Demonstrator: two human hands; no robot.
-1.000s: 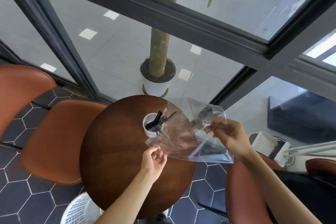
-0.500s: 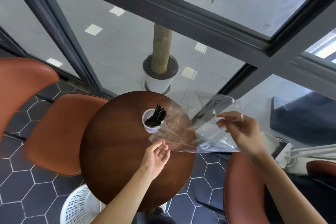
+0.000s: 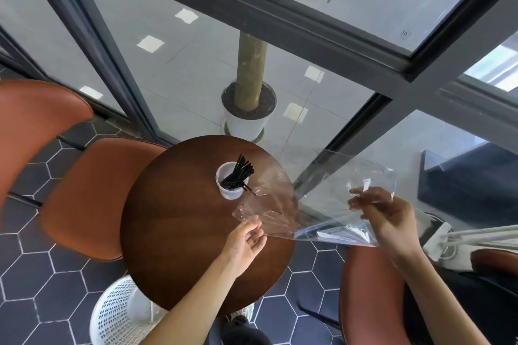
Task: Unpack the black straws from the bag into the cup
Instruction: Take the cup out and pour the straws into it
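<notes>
A white cup [image 3: 227, 193] stands on the round wooden table [image 3: 179, 232], with a bundle of black straws [image 3: 238, 175] leaning in it toward the right. A clear plastic bag [image 3: 316, 204] is stretched out to the right of the cup, over the table's edge. My right hand [image 3: 384, 218] pinches the bag's far right end. My left hand [image 3: 246, 241] sits palm up under the bag's near left corner, fingers apart, fingertips at the plastic. The bag looks empty of straws.
Brown chairs stand at the left [image 3: 84, 199] and right [image 3: 367, 297] of the table. A white perforated basket [image 3: 120, 314] sits on the floor below the table. A potted tree [image 3: 248, 117] stands behind the glass wall.
The straws have gone from the bag's mouth fully into the cup. My right hand pulled the bag away to the right and it flattened. My left hand stayed near the bag's corner.
</notes>
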